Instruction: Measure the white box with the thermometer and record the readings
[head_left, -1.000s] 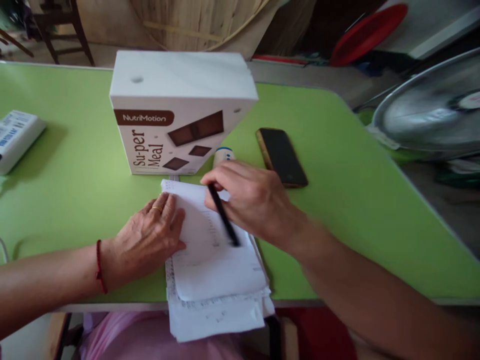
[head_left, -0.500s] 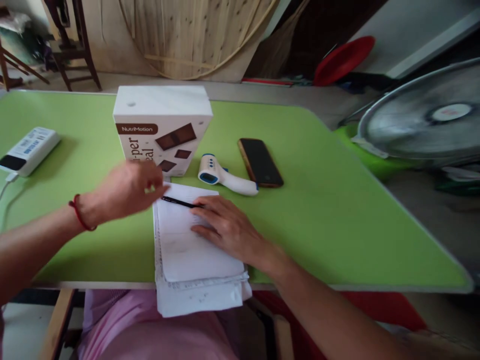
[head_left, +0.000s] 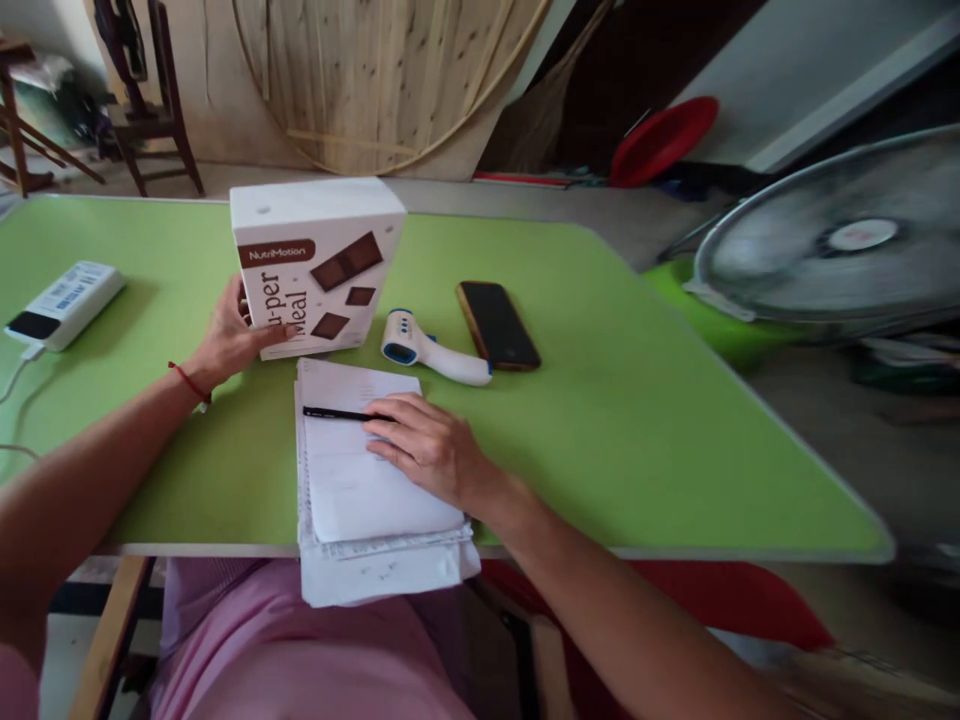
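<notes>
Box [head_left: 322, 290] w/ "NutriMotion" on the front was in the L hand [head_left: 231, 338], just past the stack of papers [head_left: 375, 495]. L thumb was on the front & the other fingers went round the left side, so they gripped it. Couldn't tell if its bottom sat flat on the green table [head_left: 660, 430]. R hand [head_left: 431, 445] lay on the papers, fingers nearly straight, over 1 end of a black pen [head_left: 334, 413]; couldn't tell if they pinched it. White thermometer gun [head_left: 439, 357] lay nr the box on the right, w/ the phone [head_left: 501, 325] just beside it. Power bank [head_left: 67, 300] w/ cord [head_left: 15, 375] was far left.
</notes>
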